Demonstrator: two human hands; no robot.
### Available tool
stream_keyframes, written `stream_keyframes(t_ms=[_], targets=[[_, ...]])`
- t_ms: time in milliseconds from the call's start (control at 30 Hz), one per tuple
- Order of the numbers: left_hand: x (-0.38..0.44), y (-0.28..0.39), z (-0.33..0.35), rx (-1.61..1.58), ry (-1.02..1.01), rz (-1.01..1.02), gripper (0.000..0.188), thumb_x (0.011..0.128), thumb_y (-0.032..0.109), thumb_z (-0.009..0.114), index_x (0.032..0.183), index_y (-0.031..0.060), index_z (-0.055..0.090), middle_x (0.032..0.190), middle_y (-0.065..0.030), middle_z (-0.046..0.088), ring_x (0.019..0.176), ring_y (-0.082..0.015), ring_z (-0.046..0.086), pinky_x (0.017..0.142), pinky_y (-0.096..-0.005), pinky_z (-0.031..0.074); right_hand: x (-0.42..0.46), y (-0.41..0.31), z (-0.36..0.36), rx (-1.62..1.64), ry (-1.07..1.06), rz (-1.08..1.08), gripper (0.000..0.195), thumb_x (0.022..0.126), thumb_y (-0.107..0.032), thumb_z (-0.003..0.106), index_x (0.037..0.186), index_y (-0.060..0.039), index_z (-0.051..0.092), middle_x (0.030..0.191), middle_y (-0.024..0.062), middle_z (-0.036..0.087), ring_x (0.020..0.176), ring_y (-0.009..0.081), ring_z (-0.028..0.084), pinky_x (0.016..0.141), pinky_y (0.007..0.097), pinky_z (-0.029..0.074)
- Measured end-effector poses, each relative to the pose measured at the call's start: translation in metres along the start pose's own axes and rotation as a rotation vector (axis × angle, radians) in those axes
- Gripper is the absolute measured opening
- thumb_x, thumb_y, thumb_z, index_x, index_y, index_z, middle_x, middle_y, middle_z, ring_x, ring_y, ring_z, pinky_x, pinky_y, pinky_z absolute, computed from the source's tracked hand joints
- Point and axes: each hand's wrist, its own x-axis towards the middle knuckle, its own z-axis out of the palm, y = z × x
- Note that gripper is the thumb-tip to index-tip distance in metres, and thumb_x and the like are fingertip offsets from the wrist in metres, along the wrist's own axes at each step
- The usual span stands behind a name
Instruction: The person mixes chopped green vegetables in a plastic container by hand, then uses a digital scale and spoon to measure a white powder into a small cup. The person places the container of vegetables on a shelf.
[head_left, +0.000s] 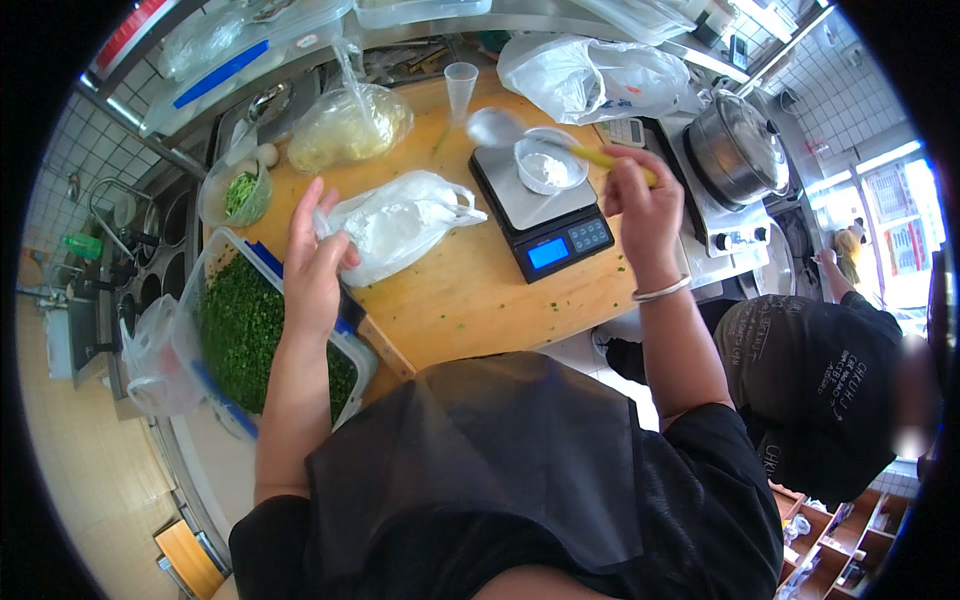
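Observation:
My right hand (643, 191) grips the yellow handle (600, 156) of a metal spoon, whose blurred bowl (495, 127) is raised past the far edge of a digital kitchen scale (540, 202). On the scale's steel plate stands a clear plastic bowl (551, 161) containing white powder (546, 171). My left hand (319, 262) is at the near-left side of a white plastic bag (409, 225) of white powder. Its thumb and fingers are spread at the bag's edge; whether they pinch the plastic is unclear. The scale's blue display is lit.
A tub of chopped green herbs (240, 330) and a knife with a wooden handle (386, 349) lie at left. Behind stand a tied bag of yellowish food (352, 127) and a plastic cup (460, 86). A lidded steel pot (735, 150) and a co-worker (810, 382) are at right.

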Motion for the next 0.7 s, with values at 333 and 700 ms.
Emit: stream_keyframes(t_ms=[333,700], targets=[[-0.004,-0.001,-0.001,-0.016,-0.076,-0.013,0.058,0.084,0.002,0.044,0.139,0.0042,0.025,0.135,-0.0231,0.033,0.069,-0.0063,0.047,0.068,-0.0212,0.043,-0.061,0.069,0.115,-0.635,-0.437,-0.608,0.018,0.079,-0.014,0.061,0.096,-0.0088,0.063,0.074,0.0082,0.059,0.065,0.0272,0.060,0.058,0.0364,0.049],[0.002,-0.001,-0.005,-0.027,-0.123,-0.005,0.060,0.083,0.001,0.046,0.139,0.0035,0.023,0.136,-0.0248,0.032,0.068,-0.0068,0.048,0.068,-0.0226,0.044,-0.053,0.104,0.149,-0.529,-0.441,-0.384,0.018,0.082,-0.016,0.058,0.096,-0.0053,0.063,0.074,0.0134,0.063,0.066,0.0269,0.062,0.060,0.0341,0.050]])
